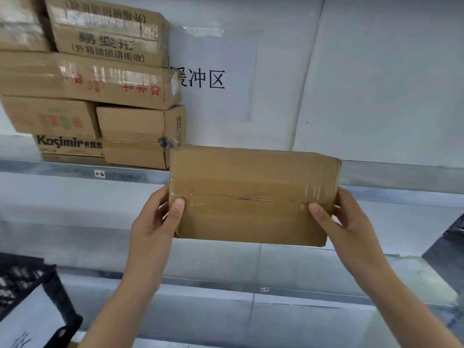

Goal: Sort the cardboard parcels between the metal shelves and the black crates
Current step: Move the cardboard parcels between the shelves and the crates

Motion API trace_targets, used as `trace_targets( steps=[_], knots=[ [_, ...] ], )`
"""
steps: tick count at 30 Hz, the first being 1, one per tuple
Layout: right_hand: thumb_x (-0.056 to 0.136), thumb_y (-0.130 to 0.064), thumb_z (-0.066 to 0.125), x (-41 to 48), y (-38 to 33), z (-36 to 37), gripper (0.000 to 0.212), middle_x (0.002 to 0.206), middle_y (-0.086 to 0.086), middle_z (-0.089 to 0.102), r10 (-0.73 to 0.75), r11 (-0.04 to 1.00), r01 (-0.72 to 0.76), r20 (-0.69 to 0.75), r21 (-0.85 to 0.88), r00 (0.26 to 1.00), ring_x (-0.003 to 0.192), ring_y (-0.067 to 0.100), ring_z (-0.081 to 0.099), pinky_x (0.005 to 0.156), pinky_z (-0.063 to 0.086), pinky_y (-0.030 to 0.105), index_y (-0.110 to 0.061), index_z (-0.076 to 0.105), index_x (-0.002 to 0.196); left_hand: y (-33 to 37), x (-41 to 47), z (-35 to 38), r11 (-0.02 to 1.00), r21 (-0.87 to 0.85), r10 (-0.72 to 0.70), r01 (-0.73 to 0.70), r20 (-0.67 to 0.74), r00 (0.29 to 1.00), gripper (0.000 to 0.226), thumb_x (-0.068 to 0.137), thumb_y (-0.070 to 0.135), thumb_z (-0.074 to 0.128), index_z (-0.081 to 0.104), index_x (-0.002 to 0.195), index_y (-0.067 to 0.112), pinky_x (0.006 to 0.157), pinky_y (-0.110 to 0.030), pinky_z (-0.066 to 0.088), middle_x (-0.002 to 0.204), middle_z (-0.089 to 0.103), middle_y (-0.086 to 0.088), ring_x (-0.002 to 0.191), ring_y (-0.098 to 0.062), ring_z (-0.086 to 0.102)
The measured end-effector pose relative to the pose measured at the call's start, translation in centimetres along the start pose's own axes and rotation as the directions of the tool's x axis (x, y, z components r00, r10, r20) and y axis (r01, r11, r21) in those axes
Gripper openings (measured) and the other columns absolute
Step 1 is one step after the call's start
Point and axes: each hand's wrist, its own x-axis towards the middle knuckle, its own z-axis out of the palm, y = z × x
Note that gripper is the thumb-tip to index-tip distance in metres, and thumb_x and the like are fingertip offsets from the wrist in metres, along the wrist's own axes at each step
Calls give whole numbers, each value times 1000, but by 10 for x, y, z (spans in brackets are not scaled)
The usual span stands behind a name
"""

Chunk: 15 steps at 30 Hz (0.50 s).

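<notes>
I hold a flat brown cardboard parcel [253, 194], sealed with clear tape, in the air in front of the upper metal shelf [75, 168]. My left hand [158, 217] grips its left end, thumb on the front face. My right hand [344, 217] grips its right end the same way. The parcel's top edge is level with the shelf, just right of a stack of several cardboard parcels [100, 96] that stands on the shelf's left part. A black crate [32, 292] shows at the bottom left.
A white back panel [351, 84] with black characters stands behind the upper shelf. A lower metal shelf [251, 285] runs below my arms. A white sheet [27, 322] lies at the crate. A dark object [449, 244] pokes in at the right edge.
</notes>
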Motion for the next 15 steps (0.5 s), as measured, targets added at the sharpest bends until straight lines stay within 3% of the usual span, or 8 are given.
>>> trace_targets(
  steps=[3,7,11,15],
  knots=[
    [72,-61,65,-1,4,11,54,115,-24,64,-26,999,26,-8,-24,1000,103,-8,61,71,50,10,-41,54,121,-6,0,-17,997,76,15,-9,-69,998,29,89,35,65,67,117,40,76,-15,49,115,63,9,97,-8,64],
    [80,-57,71,0,5,25,37,113,-18,68,-72,995,68,59,76,996,105,1,65,87,50,30,-39,58,110,-7,1,-40,995,96,51,-40,-115,992,27,90,23,68,69,104,46,74,-14,48,106,58,-3,82,-8,63],
    [80,-80,49,-5,0,42,52,118,-11,68,-22,951,-9,96,310,995,114,11,65,96,50,37,-39,64,109,-9,0,-60,998,-68,-18,10,-118,993,17,96,23,61,71,105,33,94,-36,50,117,62,-4,96,-15,69],
    [84,-81,35,0,-5,52,65,114,-9,68,65,929,-76,42,362,997,107,13,67,88,56,30,-27,63,108,-11,-3,-69,982,-184,-63,43,-101,993,27,100,24,46,73,99,29,91,-32,56,113,69,-10,103,-25,70]
  ],
)
